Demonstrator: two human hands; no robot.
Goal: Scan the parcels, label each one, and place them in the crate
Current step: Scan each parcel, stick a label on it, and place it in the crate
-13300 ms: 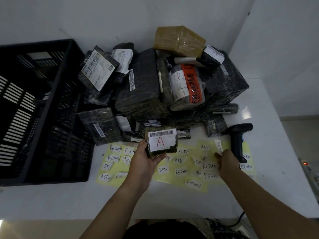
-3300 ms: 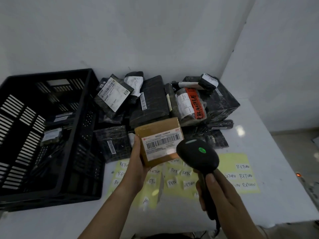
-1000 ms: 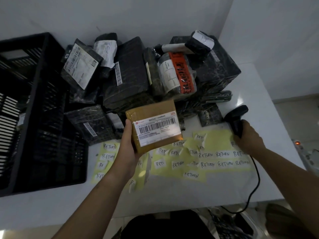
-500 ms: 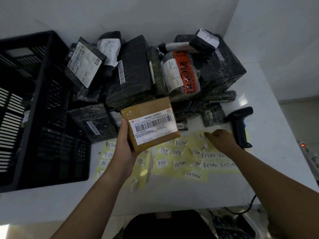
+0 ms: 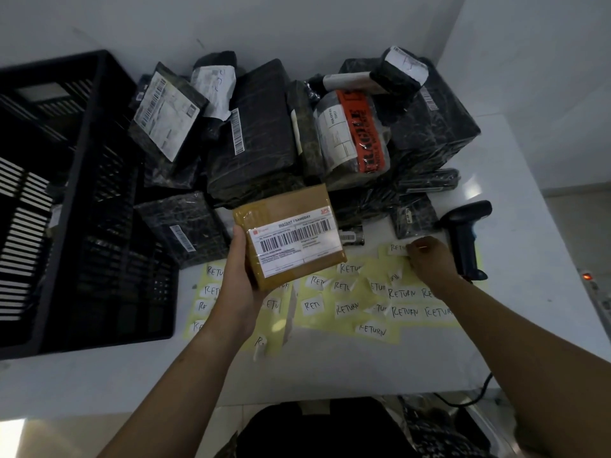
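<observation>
My left hand (image 5: 238,285) grips a brown taped parcel (image 5: 287,206) with a white barcode label, held above the table in front of the pile. My right hand (image 5: 429,259) rests on the yellow sticker sheets (image 5: 330,325) and pinches the edge of a white "RETURN" label (image 5: 397,248) at the sheet's far corner. The black handheld scanner (image 5: 465,238) lies on the table just right of that hand. A pile of black-wrapped parcels (image 5: 258,137) fills the back of the table. The black slatted crate (image 5: 79,200) stands at the left.
The white table (image 5: 535,246) ends near a wall corner on the right. A parcel with orange "FRAGILE" tape (image 5: 370,137) lies in the pile. The scanner cable (image 5: 476,391) hangs over the front edge. A device with a red light (image 5: 587,277) sits far right.
My right hand set the scanner down on the table and moved left onto the sticker sheets, now pinching a "RETURN" label. The left hand keeps holding the brown parcel.
</observation>
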